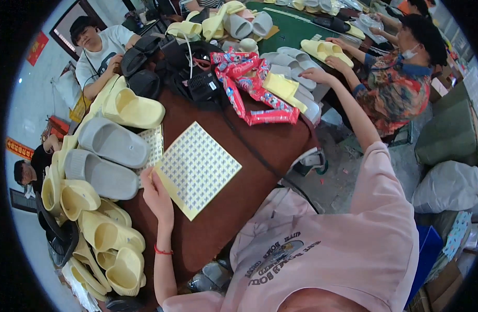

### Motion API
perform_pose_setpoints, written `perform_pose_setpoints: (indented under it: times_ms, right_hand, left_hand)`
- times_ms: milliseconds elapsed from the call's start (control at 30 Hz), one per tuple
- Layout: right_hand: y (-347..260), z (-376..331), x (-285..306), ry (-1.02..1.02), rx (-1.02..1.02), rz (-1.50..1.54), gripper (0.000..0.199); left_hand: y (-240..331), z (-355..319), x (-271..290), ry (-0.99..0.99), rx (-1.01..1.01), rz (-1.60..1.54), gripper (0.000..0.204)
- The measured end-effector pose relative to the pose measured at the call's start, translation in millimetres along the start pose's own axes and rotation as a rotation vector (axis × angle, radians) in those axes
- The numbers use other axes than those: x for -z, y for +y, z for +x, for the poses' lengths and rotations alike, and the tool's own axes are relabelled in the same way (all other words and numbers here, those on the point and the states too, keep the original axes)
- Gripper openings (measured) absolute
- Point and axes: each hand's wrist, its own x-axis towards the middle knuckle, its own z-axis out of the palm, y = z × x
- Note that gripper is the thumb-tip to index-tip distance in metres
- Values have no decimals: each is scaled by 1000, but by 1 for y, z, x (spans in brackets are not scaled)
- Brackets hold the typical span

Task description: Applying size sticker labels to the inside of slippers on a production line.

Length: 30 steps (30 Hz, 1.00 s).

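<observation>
My left hand [156, 196] pinches the left edge of a pale yellow sheet of stickers [200, 169] printed with small, repeated dark marks. Part of another sticker sheet [153, 143] shows beneath it. Close beside that hand lie two grey slide slippers [109, 174] on the left side of the brown table. My right arm stretches away to the far right, where my right hand [317, 76] has its fingers extended over a pair of light grey slippers [293, 62]. Whether the fingertips touch them I cannot tell. A small yellow paper stack [281, 87] lies just left of that hand.
Cream slippers [111, 231] line the table's left edge. Red snack-like packets [239, 78], a black bag [184, 65] and a dark cable [249, 143] lie across the far side. One co-worker [395, 83] handles yellow slippers [327, 51] at the right; another [101, 52] sits opposite.
</observation>
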Motion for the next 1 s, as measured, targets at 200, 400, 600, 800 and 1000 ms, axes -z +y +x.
perform_pose_setpoints:
  times_ms: [200,400,600,800,1000]
  right_hand:
    - [15,63,-23,16,59,183,34]
    - [25,86,-71,147,143,413,38]
    - [0,63,-49,364,-170,700,25]
    - [-78,-1,47,794,219,790,27]
    - [-251,-70,96,670,415,464,44]
  left_hand:
    - [-3,2,0,-63,137,40,18]
    - [-2,1,-1,-92,1,-14,20]
    - [-3,2,2,-178,86,-11,20]
    - [-4,0,2,-177,89,-71,18]
    - [-3,2,3,-108,50,-173,18]
